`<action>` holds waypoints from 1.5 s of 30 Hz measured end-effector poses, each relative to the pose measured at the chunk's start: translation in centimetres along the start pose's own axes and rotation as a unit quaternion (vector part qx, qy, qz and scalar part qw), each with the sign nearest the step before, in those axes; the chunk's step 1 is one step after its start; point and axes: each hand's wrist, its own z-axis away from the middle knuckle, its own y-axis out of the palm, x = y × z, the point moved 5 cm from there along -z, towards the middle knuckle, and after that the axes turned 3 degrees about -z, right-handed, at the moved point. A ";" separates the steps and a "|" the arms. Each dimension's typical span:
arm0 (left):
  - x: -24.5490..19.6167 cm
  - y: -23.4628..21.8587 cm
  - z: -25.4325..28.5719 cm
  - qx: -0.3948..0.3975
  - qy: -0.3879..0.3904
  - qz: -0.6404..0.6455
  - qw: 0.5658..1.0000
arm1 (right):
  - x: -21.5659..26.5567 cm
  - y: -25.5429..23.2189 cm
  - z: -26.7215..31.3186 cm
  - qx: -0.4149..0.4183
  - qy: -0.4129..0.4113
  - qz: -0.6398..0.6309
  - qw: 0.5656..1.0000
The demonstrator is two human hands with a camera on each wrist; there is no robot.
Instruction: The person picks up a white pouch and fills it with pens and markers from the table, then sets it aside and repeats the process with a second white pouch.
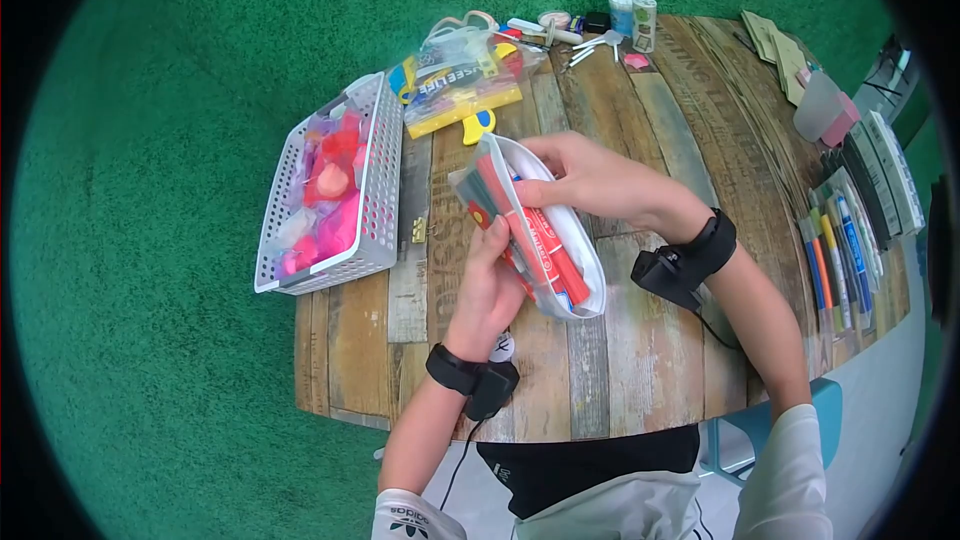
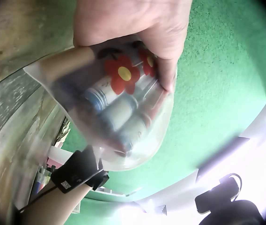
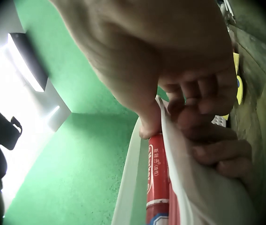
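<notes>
A see-through pouch with a white edge (image 1: 598, 285) is held up over the wooden table, its mouth spread open. Inside lie red markers (image 1: 547, 252), and a red flower print (image 2: 123, 75) decorates the pouch's side. My left hand (image 1: 487, 292) grips the pouch from its lower left, thumb over the printed side. At the upper edge my right hand (image 1: 595, 180) pinches the pouch wall. The right wrist view shows that thumb in the mouth beside a red marker (image 3: 157, 173), with fingers on the outer side of the wall.
A white perforated basket (image 1: 380, 180) of pink and red items stands at the left. Behind are a clear zip bag (image 1: 465, 90), a yellow-and-blue item (image 1: 479, 127) and cotton swabs (image 1: 597, 45). Pens (image 1: 850, 240) and a white rack (image 1: 890, 175) line the right edge. A gold clip (image 1: 419, 230) lies near the basket.
</notes>
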 end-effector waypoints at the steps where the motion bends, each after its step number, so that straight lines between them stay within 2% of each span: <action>1: 0.1 -0.1 0.0 -0.001 0.000 0.001 1.000 | 0.3 0.1 0.0 0.000 -0.008 -0.011 1.000; 16: 0.6 0.5 0.3 0.031 -0.004 -0.006 0.999 | 0.9 -0.4 -0.1 -0.009 -0.040 0.047 0.998; 18: 0.6 0.6 0.5 -0.003 -0.013 0.003 1.000 | 0.6 -0.5 -0.2 -0.016 -0.040 0.061 0.997; 20: 0.3 0.8 0.3 -0.013 -0.007 -0.006 1.000 | 0.4 -1.0 -0.3 -0.079 -0.058 0.119 0.988; 21: 0.1 0.8 0.3 -0.022 -0.001 -0.016 1.000 | 0.4 -1.0 -0.2 -0.079 -0.058 0.118 0.988; 23: -0.2 0.9 0.2 -0.034 0.006 -0.010 0.999 | 0.6 -1.2 -0.2 -0.098 -0.013 0.238 0.966; 24: -0.4 0.9 0.1 -0.046 0.012 -0.003 0.999 | 0.9 -1.0 -0.1 -0.094 -0.014 0.239 0.966; 26: -1.0 1.5 0.2 -0.043 0.020 0.027 0.998 | 1.6 -0.4 0.3 -0.081 -0.022 0.327 0.941; 28: -1.3 1.5 0.0 -0.040 0.030 0.058 0.997 | 2.1 0.1 0.6 -0.068 -0.009 0.350 0.934; 30: -1.1 0.8 -0.3 -0.033 0.021 0.107 0.994 | 2.2 0.7 0.9 -0.060 0.037 0.376 0.924; 32: -1.0 0.3 -0.5 -0.032 0.040 0.114 0.992 | 2.5 1.2 1.1 -0.048 0.036 0.412 0.909; 34: -1.0 0.1 -0.6 -0.028 0.058 0.126 0.990 | 2.3 1.1 0.9 -0.086 -0.080 0.432 0.894; 35: -1.0 0.0 -0.6 -0.040 0.061 0.130 0.989 | 2.6 1.3 0.9 -0.099 0.001 0.366 0.925; 36: -1.0 -0.2 -0.6 -0.052 0.064 0.135 0.987 | 2.4 1.3 0.8 -0.092 0.001 0.374 0.923; 38: -1.1 -0.2 -0.5 -0.047 0.064 0.153 0.985 | 1.4 0.4 0.5 -0.123 -0.021 0.285 0.950; 42: -0.8 0.0 -0.6 -0.045 0.056 0.167 0.983 | 0.7 0.2 0.5 -0.134 -0.032 0.296 0.945; 45: 0.0 -0.6 -0.9 -0.032 0.036 0.187 0.981 | 1.0 0.8 0.9 -0.082 -0.046 0.360 0.928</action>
